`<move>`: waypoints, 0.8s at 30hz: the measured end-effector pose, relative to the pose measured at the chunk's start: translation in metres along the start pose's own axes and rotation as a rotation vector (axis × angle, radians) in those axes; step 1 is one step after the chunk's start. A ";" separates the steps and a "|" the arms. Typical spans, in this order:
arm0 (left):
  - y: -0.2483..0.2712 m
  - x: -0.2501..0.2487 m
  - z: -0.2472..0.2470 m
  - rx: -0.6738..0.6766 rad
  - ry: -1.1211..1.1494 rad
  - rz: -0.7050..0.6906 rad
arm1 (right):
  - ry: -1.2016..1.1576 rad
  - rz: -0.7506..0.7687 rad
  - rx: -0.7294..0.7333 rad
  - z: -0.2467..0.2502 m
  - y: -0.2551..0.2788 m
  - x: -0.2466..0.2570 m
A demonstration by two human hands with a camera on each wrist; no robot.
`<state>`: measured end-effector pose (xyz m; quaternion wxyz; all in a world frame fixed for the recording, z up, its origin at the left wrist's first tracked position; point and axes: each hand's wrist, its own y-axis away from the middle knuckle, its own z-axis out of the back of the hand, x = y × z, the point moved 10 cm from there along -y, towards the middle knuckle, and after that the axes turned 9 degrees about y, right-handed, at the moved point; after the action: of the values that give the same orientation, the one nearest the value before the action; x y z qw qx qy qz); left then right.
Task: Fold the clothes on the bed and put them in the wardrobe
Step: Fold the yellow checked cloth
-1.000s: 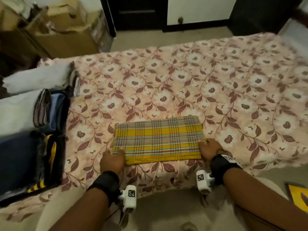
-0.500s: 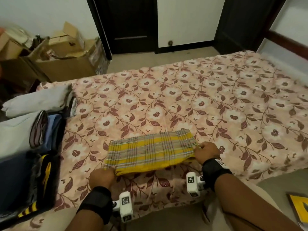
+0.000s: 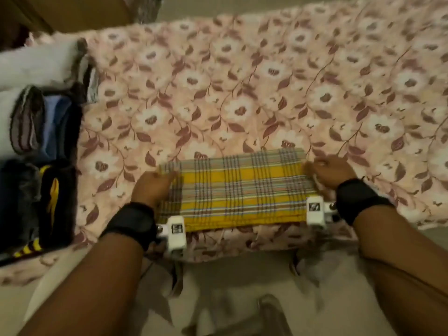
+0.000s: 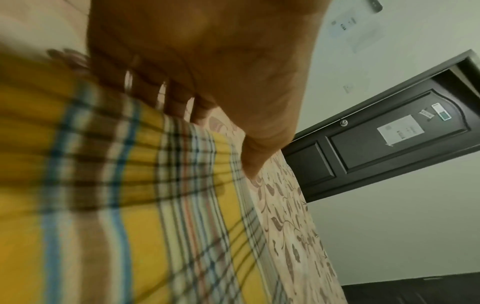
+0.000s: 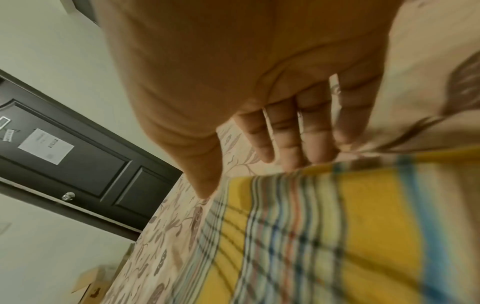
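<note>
With both the left hand [image 3: 153,187] and right hand [image 3: 323,171] gripping the folded plaid cloth [image 3: 240,192] by its ends, fingers tucked beneath, an uneven lift could let the unsupported middle sag and the layers slip apart.

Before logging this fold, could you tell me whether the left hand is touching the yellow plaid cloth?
Touching: the head view shows the left hand lying on the yellow plaid cloth at its left end.

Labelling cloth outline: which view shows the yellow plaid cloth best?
Head view: the whole folded yellow plaid cloth shows, with the left hand and right hand at its ends. Both wrist views show only blurred close-up parts.
</note>
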<state>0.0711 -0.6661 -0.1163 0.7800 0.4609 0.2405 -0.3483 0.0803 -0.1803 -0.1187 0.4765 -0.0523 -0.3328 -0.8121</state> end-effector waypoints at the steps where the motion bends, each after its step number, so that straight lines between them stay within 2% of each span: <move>1: -0.005 -0.016 -0.003 -0.016 -0.006 -0.062 | -0.056 0.024 -0.055 0.011 -0.006 0.010; 2: -0.014 -0.024 -0.009 -0.004 -0.015 -0.085 | -0.076 0.041 -0.076 0.010 -0.014 0.018; 5: -0.035 -0.018 -0.016 -0.047 -0.024 -0.033 | 0.027 0.142 -0.123 0.004 -0.030 0.044; 7: -0.046 -0.013 -0.016 -0.094 -0.044 -0.033 | 0.078 0.154 -0.147 0.002 -0.040 0.045; 9: -0.048 -0.007 -0.010 -0.173 0.037 -0.080 | 0.045 0.117 -0.169 0.006 -0.044 0.036; 11: -0.041 -0.014 -0.006 -0.228 -0.029 -0.203 | 0.025 0.093 -0.204 0.007 -0.045 0.028; 13: -0.024 -0.028 -0.005 -0.352 -0.242 -0.338 | 0.113 0.095 -0.343 0.011 -0.035 0.035; 14: -0.010 -0.041 -0.010 -0.397 -0.339 -0.446 | 0.158 0.153 -0.444 0.013 -0.022 0.051; 15: 0.005 -0.056 -0.027 -0.356 -0.398 -0.592 | 0.181 0.272 -0.504 0.006 -0.008 0.074; 16: 0.021 -0.066 -0.053 -0.232 -0.478 -0.709 | 0.220 0.412 -0.487 -0.012 0.008 0.101; 17: 0.035 -0.065 -0.087 -0.054 -0.571 -0.785 | 0.318 0.535 -0.389 -0.041 0.026 0.126; 18: 0.046 -0.054 -0.115 0.091 -0.685 -0.798 | 0.446 0.603 -0.227 -0.078 0.039 0.138; 19: 0.050 -0.036 -0.133 0.177 -0.783 -0.769 | 0.574 0.609 -0.046 -0.114 0.048 0.136; 20: 0.048 -0.021 -0.137 0.192 -0.848 -0.720 | 0.667 0.573 0.059 -0.135 0.051 0.123; 21: 0.042 -0.010 -0.130 0.160 -0.852 -0.669 | 0.701 0.525 0.079 -0.136 0.048 0.109; 24: 0.018 0.007 -0.080 -0.017 -0.685 -0.497 | 0.628 0.308 0.004 -0.100 0.020 0.060</move>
<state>0.0852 -0.5913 -0.1485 0.7110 0.2399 0.0738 -0.6568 0.0869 -0.2897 -0.1620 0.6728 0.1514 -0.1596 -0.7064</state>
